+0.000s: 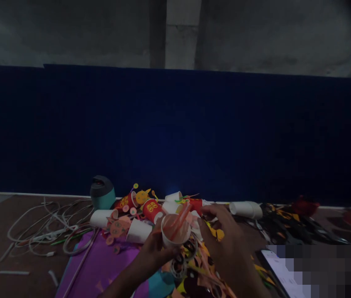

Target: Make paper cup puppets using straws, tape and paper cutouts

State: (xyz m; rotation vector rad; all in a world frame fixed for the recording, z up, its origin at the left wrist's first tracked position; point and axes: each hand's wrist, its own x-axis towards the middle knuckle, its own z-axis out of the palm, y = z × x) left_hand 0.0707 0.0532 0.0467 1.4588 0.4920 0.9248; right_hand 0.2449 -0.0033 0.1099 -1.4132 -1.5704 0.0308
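A white paper cup (168,238) is held upright in my left hand (155,252), fingers and thumb wrapped around its side. Its mouth faces up toward me, and orange-pink strips (181,219) stand inside it, rising above the rim. My right hand (223,234) hovers just right of the cup, fingers curved and apart from the thumb; I see nothing gripped in it. Below and between the hands lie a roll of clear tape (178,267) and many coloured paper scraps (208,269).
Decorated cups lie behind, including a red cup (152,210) and a white cup (138,231). Purple paper (101,265), a teal-and-grey bottle (103,198) and tangled white cables (39,236) are at left. Stacked white cups (245,210) and a phone (282,273) lie right. A blue partition (169,132) stands behind.
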